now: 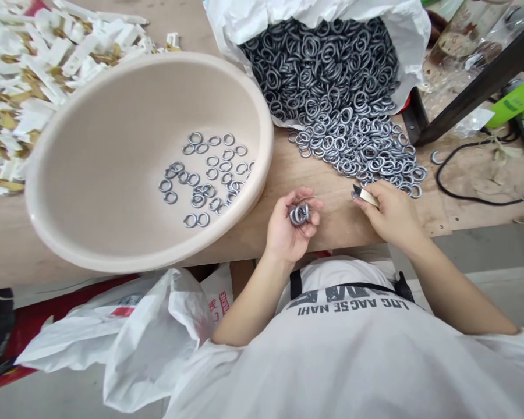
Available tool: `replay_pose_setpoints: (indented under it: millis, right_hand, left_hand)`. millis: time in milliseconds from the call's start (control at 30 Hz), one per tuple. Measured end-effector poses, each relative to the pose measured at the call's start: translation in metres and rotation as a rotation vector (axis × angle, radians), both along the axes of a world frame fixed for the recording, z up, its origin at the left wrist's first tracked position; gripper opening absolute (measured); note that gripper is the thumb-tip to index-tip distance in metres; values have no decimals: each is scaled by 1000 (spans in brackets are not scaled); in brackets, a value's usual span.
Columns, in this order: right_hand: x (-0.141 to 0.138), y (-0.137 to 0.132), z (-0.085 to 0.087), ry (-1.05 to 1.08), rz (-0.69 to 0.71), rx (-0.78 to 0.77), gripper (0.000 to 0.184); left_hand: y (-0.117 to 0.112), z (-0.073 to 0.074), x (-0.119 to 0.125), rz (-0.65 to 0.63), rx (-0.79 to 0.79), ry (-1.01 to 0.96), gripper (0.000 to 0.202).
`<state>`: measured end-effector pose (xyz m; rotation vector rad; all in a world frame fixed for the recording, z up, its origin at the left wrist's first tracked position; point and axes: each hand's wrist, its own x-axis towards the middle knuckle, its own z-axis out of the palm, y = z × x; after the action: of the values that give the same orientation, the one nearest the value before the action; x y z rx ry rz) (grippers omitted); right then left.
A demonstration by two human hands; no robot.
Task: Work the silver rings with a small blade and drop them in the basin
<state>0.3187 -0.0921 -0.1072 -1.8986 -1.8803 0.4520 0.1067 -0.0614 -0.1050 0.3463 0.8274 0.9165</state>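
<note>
My left hand (288, 230), palm up with curled fingers, holds a few grey rings (299, 214) just right of the basin. To its right, my right hand (395, 212) grips a small cutting tool (369, 198) with a pale handle and a dark pointed tip, which points left toward the rings. Many loose grey rings (362, 142) spill over the table beyond my right hand, out of a white sack (227, 29). Inside the large beige basin (91, 169) lie several more rings (198, 198), mostly at its right side.
White and tan plastic pieces (35, 75) are heaped at the left back. A dark metal bar (475, 81) slants up on the right, near a black cable (454, 195) and a green package (515, 102). White plastic bags (152, 337) hang below the table's front edge.
</note>
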Motion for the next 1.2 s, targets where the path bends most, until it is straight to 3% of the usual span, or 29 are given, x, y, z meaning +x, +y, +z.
replay_pose_setpoints:
  millis: [133, 333, 533, 800, 1033, 1100, 1200]
  right_hand:
    - [-25, -5, 0, 531, 61, 133, 24]
    - [-55, -19, -6, 550, 90, 206, 14]
    - [-46, -6, -6, 790, 52, 63, 28]
    - [-36, -15, 14, 165, 314, 141, 37]
    - [-42, -17, 13, 111, 331, 97, 46]
    - [-35, -10, 9, 127, 271, 60, 48]
    - [-16, 5, 1, 34, -1, 13, 49]
  left_hand:
    - [-18, -4, 23, -45, 42, 98, 43]
    - [-33, -14, 38, 77, 173, 156, 53]
    - [-27, -9, 31, 0, 187, 145, 50]
    - [-26, 0, 33, 55, 92, 127, 57]
    - [-27, 0, 34, 53, 96, 126, 57]
    - [-30, -1, 32, 3, 135, 138, 55]
    - [-36, -1, 27, -131, 236, 114, 52]
